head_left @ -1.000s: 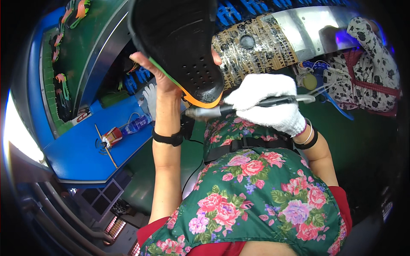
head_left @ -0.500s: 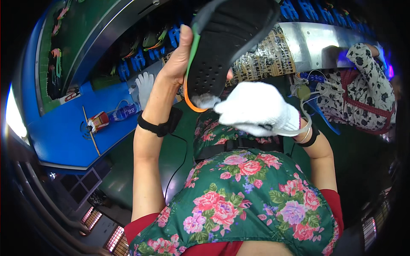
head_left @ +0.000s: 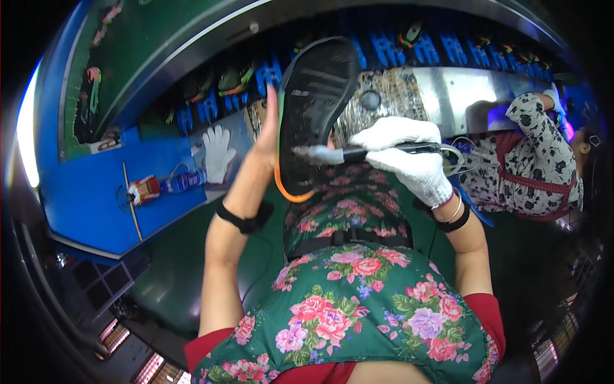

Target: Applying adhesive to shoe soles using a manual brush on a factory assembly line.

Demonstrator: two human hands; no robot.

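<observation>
- Left hand (head_left: 267, 137), bare, wraps the edge of a black shoe sole with an orange-and-green rim (head_left: 313, 109), holding it upright at chest height above the lap, well off the blue tabletop (head_left: 96, 205).
- Right hand (head_left: 409, 157), in a white knit glove, is fisted around a slim pen-shaped power tool with a metal nose (head_left: 358, 152); tip touches the sole's face about mid-length.
- Risk: sole is unsupported in the air, gripped on one side only, so tool pressure could twist it or slip the grip.
- Risk: bare thumb sits near the tip; a skid across the tread could hit skin.
- Risk: tool hose loops near the right wrist and could snag.
- Sole looks matte black, ribbed bands up top, small holes lower, orange rim curling at the bottom end.
- Spare white glove (head_left: 217, 152) and a plastic bottle (head_left: 182, 182) lie on the tabletop, well apart.
</observation>
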